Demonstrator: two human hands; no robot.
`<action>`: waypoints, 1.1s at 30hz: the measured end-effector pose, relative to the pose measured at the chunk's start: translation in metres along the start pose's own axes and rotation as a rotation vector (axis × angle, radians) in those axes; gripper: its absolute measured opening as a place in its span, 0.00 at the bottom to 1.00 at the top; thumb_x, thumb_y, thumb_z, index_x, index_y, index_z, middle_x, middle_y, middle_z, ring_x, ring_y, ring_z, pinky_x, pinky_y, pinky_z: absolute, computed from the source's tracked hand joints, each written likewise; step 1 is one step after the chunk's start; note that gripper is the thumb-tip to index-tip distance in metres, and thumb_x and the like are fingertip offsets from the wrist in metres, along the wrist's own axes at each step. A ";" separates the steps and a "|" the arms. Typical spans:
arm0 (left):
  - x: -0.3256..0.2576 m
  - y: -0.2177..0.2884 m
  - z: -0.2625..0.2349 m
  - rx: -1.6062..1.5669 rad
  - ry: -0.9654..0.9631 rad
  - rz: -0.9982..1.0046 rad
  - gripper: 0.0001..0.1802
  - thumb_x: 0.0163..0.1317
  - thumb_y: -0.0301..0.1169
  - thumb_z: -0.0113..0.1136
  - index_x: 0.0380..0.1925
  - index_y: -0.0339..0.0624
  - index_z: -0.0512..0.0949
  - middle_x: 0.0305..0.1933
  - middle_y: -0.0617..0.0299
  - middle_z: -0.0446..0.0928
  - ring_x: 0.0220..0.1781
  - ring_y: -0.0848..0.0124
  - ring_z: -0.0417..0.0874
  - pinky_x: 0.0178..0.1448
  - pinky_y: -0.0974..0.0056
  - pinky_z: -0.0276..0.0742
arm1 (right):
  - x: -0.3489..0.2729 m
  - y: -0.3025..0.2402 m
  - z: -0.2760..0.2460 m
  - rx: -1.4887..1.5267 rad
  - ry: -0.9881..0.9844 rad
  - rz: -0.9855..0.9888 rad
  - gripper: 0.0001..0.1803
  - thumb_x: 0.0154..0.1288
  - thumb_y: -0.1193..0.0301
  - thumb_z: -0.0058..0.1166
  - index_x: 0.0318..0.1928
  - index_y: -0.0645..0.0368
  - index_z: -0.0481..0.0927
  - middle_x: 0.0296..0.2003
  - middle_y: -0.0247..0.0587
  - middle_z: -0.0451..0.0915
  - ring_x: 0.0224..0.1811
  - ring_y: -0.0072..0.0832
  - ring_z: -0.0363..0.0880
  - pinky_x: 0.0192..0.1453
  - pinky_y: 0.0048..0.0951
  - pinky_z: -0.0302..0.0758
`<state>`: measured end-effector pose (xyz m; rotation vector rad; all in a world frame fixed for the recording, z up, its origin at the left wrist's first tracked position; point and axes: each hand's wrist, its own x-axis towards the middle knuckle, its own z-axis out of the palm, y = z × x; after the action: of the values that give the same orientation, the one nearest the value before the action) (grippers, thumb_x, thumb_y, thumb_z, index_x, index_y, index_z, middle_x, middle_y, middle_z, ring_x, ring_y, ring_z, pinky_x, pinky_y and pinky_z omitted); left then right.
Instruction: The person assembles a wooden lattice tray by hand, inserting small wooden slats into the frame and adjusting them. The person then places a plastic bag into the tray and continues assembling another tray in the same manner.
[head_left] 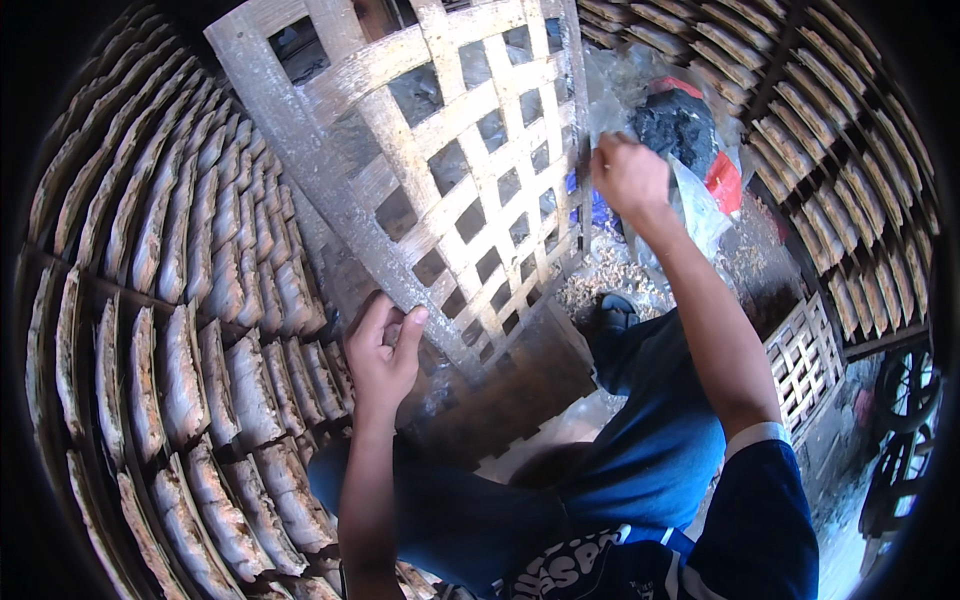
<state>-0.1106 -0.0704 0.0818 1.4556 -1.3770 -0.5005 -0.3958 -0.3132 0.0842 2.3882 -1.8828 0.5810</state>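
Observation:
I hold a pale woven lattice tray (450,150) of bamboo strips, tilted up in front of me. My left hand (383,345) grips its lower left frame edge. My right hand (628,172) is closed on its right edge, higher up. The tray's square openings show the ground and my blue-trousered legs behind it. Nothing lies on the tray.
Racks of flat pale pieces (200,300) set on edge in rows fill the left side, and similar racks (840,170) curve along the right. A clear plastic bag with dark and red contents (690,130) lies ahead. A small lattice tray (805,365) leans at right.

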 end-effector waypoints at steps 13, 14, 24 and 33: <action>0.000 -0.003 0.001 -0.019 -0.001 0.018 0.06 0.69 0.25 0.63 0.39 0.33 0.79 0.30 0.64 0.79 0.30 0.82 0.74 0.34 0.73 0.69 | -0.003 0.057 0.025 0.813 -0.336 0.160 0.52 0.58 0.60 0.71 0.76 0.68 0.58 0.73 0.60 0.65 0.71 0.47 0.71 0.73 0.38 0.69; 0.001 -0.003 0.001 -0.024 0.002 0.008 0.06 0.69 0.25 0.63 0.39 0.33 0.79 0.30 0.65 0.79 0.30 0.82 0.73 0.34 0.73 0.69 | -0.005 0.046 0.029 0.833 -0.390 0.138 0.53 0.59 0.58 0.71 0.76 0.68 0.56 0.74 0.60 0.63 0.71 0.46 0.70 0.74 0.37 0.66; 0.005 -0.005 -0.018 -0.118 0.152 -0.046 0.10 0.75 0.30 0.58 0.47 0.34 0.77 0.35 0.71 0.78 0.36 0.86 0.71 0.40 0.77 0.65 | 0.007 0.036 0.030 1.154 -0.293 0.070 0.27 0.67 0.55 0.68 0.54 0.63 0.79 0.43 0.36 0.81 0.46 0.23 0.76 0.53 0.29 0.73; 0.008 -0.012 -0.017 -0.431 0.288 -0.205 0.18 0.79 0.35 0.54 0.58 0.31 0.77 0.48 0.67 0.80 0.48 0.82 0.73 0.55 0.74 0.67 | -0.008 0.002 0.013 1.233 -0.180 0.197 0.25 0.70 0.54 0.66 0.50 0.64 0.79 0.36 0.33 0.80 0.31 0.17 0.72 0.36 0.23 0.71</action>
<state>-0.0884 -0.0738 0.0807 1.2568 -0.8339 -0.6455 -0.3959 -0.3098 0.0695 2.8622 -2.1901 2.1099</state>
